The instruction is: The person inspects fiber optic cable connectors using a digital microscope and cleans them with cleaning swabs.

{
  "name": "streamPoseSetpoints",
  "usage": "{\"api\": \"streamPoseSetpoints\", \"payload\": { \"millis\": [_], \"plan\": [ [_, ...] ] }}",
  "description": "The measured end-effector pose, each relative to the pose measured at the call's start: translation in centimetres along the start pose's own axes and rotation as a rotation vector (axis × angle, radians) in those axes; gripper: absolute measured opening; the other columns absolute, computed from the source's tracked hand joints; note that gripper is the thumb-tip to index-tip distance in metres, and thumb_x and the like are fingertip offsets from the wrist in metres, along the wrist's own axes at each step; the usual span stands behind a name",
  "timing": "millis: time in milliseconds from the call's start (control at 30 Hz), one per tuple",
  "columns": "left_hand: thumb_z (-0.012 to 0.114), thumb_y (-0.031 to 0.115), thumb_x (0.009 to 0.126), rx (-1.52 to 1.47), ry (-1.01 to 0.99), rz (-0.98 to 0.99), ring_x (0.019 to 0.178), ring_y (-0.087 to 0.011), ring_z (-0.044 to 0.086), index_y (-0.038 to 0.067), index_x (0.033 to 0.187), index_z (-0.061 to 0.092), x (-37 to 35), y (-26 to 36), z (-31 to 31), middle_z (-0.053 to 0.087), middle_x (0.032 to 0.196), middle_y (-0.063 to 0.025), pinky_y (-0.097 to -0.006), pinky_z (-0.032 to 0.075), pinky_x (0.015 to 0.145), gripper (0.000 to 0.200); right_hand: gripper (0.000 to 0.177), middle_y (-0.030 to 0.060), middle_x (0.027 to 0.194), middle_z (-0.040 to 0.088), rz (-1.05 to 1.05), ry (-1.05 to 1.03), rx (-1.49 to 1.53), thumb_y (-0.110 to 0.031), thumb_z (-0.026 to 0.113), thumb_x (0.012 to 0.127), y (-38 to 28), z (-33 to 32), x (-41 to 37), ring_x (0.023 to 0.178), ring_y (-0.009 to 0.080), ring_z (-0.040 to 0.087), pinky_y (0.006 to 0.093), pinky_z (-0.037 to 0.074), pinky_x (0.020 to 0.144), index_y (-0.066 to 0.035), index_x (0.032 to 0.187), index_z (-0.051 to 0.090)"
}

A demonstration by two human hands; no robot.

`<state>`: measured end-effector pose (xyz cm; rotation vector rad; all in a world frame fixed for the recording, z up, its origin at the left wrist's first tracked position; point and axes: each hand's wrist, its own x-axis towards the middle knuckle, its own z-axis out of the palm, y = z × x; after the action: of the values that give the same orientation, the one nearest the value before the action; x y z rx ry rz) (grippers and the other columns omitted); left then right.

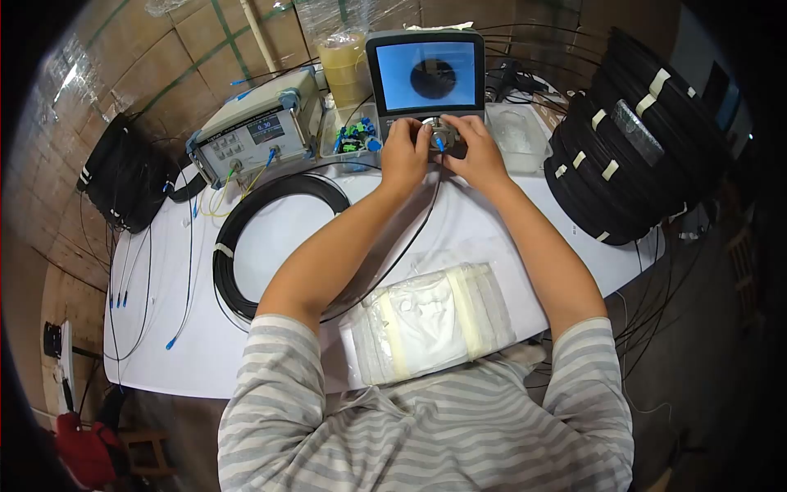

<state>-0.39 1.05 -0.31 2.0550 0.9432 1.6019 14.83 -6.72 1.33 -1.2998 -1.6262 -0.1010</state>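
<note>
Blue connector (440, 144) sits between the two hands, at the front of the round metal fixture (443, 129) below the lit screen (426, 76). Left hand (406, 154) is on the fixture's left side, fingers curled, thumb close to the fingertips; right hand (478, 154) is on its right side, fingers bent over the edge. Can't tell if either one is pinching anything. Screen shows a dark round spot on blue. Black cable (416, 234) runs down from near the connector, curving left toward the black coil (223, 275) lying on the bench (184, 361). Plastic-wrapped white pack (430, 324) lies between the forearms, near the person's striped shirt. Left of screen: tray of blue and green connectors (354, 138), then the boxy meter (246, 135) reading 0.30, cables plugged into its front. Right of screen: clear container (516, 135), then big stacked black coils (619, 156) with pale ties.
</note>
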Motion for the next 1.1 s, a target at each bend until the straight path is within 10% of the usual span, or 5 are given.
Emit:
{"api": "streamPoseSetpoints", "payload": {
  "millis": [133, 233, 367, 767, 1100],
  "plan": [
    [0.068, 0.032, 0.099, -0.104, -0.091, -0.229, 0.073, -0.0282, 0.066, 0.0, 0.093, 0.061, 0.4, 1.2, -0.6, 0.068, 0.08, -0.0146, -0.0404, 0.051, 0.069, 0.033, 0.057, 0.0073, 0.116, 0.06, -0.097, 0.072, -0.042, -0.017, 0.086, 0.074, -0.6, -1.0, -1.4, 0.109, 0.0305, 0.063, 0.0408, 0.053, 0.09, -0.016, 0.128, 0.066],
    [0.068, 0.031, 0.101, -0.099, -0.135, -0.259, 0.072, -0.0111, 0.066, 0.001, 0.093, 0.059, 0.7, 1.0, -0.9, 0.067, 0.082, -0.0074, -0.0271, 0.052, 0.058, 0.032, 0.045, 0.0062, 0.111, 0.061, -0.151, 0.073, -0.039, -0.015, 0.084, 0.077, -1.1, -1.1, -1.9, 0.103, 0.0279, 0.063, 0.0396, 0.054, 0.086, -0.015, 0.12, 0.071],
    [0.066, 0.034, 0.102, -0.284, -0.21, -0.426, 0.074, -0.0116, 0.067, 0.002, 0.093, 0.06, -0.1, 1.6, -1.3, 0.067, 0.085, -0.0064, -0.0259, 0.054, 0.059, 0.034, 0.017, 0.0038, 0.097, 0.064, -0.225, 0.149, -0.018, -0.008, 0.08, 0.079, -2.3, -0.7, -1.6, 0.092, 0.0247, 0.064, 0.0371, 0.054, 0.079, -0.011, 0.096, 0.076],
    [0.055, 0.034, 0.107, -0.845, -0.59, -0.872, 0.092, -0.0195, 0.069, 0.002, 0.11, 0.066, -4.6, 3.6, -9.6, 0.069, 0.104, -0.0082, -0.0354, 0.058, 0.082, 0.034, 0.027, 0.0039, 0.095, 0.068, -0.588, -0.042, -0.02, -0.005, 0.079, 0.073, -6.1, -0.3, -3.8, 0.088, 0.0254, 0.065, 0.0369, 0.053, 0.078, -0.011, 0.099, 0.075],
    [0.048, 0.027, 0.109, -0.823, -0.247, -0.932, 0.078, -0.0211, 0.067, 0.003, 0.121, 0.056, -4.9, 1.8, -10.2, 0.06, 0.091, -0.0049, -0.0357, 0.06, 0.07, 0.028, 0.031, 0.0122, 0.11, 0.067, -0.17, -0.054, 0.268, -0.004, 0.069, 0.086, -7.4, 4.1, 0.0, 0.103, 0.0322, 0.068, 0.0384, 0.055, 0.087, -0.006, 0.117, 0.07]
  ]
}}
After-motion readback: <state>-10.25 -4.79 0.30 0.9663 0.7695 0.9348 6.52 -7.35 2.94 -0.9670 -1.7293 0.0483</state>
